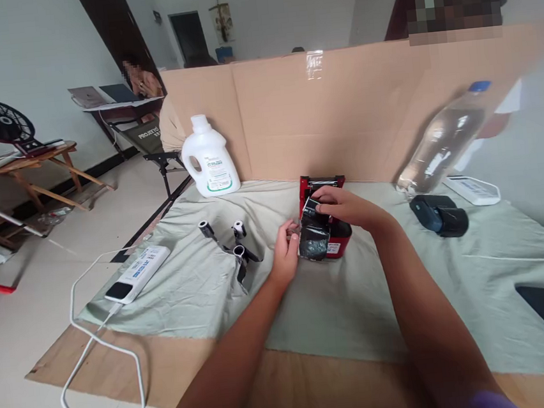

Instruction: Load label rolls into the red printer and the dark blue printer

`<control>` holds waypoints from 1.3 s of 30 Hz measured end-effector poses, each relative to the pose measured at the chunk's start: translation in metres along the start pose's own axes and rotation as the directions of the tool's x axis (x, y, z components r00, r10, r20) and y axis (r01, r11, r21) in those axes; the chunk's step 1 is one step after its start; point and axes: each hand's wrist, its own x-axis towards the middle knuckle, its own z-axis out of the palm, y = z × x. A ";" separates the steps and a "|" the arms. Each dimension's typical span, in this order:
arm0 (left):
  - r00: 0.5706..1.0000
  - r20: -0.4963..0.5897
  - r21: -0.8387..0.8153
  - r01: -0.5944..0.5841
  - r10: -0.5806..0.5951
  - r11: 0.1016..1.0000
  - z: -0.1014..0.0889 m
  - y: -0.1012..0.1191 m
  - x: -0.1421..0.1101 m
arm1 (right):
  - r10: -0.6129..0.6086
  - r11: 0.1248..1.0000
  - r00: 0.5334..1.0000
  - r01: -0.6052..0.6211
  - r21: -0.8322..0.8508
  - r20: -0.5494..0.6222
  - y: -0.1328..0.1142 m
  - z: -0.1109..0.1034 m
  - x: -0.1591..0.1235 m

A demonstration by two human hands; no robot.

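Handling black glossy film (pixel 315 241) at red case (pixel 340 247) — right hand (pixel 344 208) curled over it, left hand (pixel 285 251) half-curled at edge; can't tell if either pinches — wants steady two-handed control.

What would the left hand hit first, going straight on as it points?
The left hand would likely meet the shiny black piece first, against the red device; the gap is hard to judge.
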 end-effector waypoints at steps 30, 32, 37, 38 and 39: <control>0.896 0.279 0.403 -0.435 0.344 0.806 0.001 0.032 -0.009 | 0.182 0.912 0.970 -0.228 -0.341 -0.162 0.033 -0.028 0.022; 0.907 0.242 0.404 -0.417 0.344 0.815 0.003 0.031 -0.009 | 0.178 0.915 0.907 -0.295 -0.275 -0.382 0.037 -0.035 0.022; 0.925 0.195 0.406 -0.380 0.327 0.831 0.003 0.027 -0.009 | 0.049 0.998 0.769 -0.061 0.003 -0.638 0.062 -0.025 0.044; 0.927 0.190 0.411 -0.375 0.324 0.831 0.003 0.026 -0.009 | 0.032 0.999 0.769 -0.005 0.044 -0.638 0.066 -0.021 0.049; 0.928 0.187 0.414 -0.373 0.323 0.830 0.002 0.026 -0.009 | 0.023 0.997 0.768 0.033 0.075 -0.640 0.070 -0.018 0.053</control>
